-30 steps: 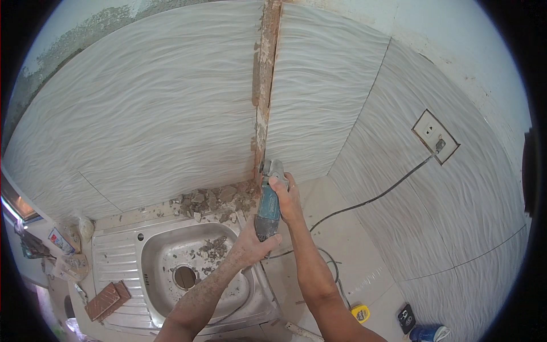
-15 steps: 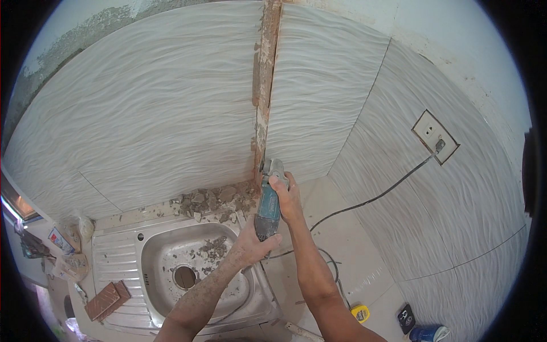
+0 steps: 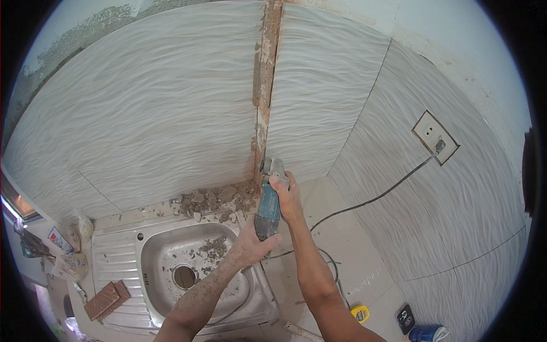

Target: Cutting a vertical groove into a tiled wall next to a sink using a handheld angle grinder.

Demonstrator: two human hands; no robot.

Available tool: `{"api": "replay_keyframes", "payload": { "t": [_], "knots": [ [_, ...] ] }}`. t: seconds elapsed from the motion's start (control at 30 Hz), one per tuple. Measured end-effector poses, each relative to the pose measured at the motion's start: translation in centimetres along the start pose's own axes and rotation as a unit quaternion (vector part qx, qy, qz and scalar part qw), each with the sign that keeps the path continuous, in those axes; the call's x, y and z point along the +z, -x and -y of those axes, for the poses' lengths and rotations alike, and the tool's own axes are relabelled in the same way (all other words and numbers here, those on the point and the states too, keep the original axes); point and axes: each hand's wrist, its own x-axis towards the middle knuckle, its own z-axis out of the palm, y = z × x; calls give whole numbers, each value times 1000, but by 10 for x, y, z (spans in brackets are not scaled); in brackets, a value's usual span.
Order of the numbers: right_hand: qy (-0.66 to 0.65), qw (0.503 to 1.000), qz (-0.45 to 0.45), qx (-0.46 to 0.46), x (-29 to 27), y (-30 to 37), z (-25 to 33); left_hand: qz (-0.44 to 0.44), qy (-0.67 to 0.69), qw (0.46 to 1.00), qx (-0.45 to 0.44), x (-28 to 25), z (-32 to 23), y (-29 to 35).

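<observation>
Both of my hands are on a teal and black angle grinder (image 3: 269,202). My left hand (image 3: 254,244) wraps its black rear end. Further forward, my right hand (image 3: 288,196) closes round the body near the grey gear head. The grinder's head meets the lower part of a vertical gap (image 3: 263,122) between the wavy white wall tiles (image 3: 154,114), where rough brown wall shows. Its disc is seen edge-on; whether it spins I cannot tell. A black power cord (image 3: 379,196) runs across the counter to a wall socket (image 3: 435,137).
Mortar rubble (image 3: 213,199) lies along the wall behind a steel sink (image 3: 108,256), with crumbs in its basin. Brown tile pieces (image 3: 107,300) rest on the drainboard. A yellow tape measure (image 3: 360,313), a black flat case (image 3: 405,319) and a blue roll-shaped object (image 3: 427,333) lie at lower right.
</observation>
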Motion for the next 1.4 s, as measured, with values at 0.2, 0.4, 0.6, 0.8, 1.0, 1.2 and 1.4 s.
{"api": "replay_keyframes", "payload": {
  "t": [0.2,0.4,0.6,0.8,1.0,1.2,1.4],
  "knots": [
    [13,1000,1,-7,-2,-3,-4,5,3,1000,2,-1,-5,1],
    [10,1000,5,-5,-1,-1,1,-1,11,1000,13,1,2,-1],
    [8,1000,4,3,-2,-2,-1,4,24,1000,11,0,-1,-1],
    [18,1000,2,-8,-4,-5,-6,2,11,1000,7,0,-7,1],
    [3,1000,-5,-17,0,-3,-2,2,15,1000,16,0,-5,0],
    [1,1000,-5,-18,2,1,7,-5,23,1000,18,1,-1,-1],
    [-8,1000,2,-18,0,-3,3,1,19,1000,5,-1,-11,1]
  ]
}}
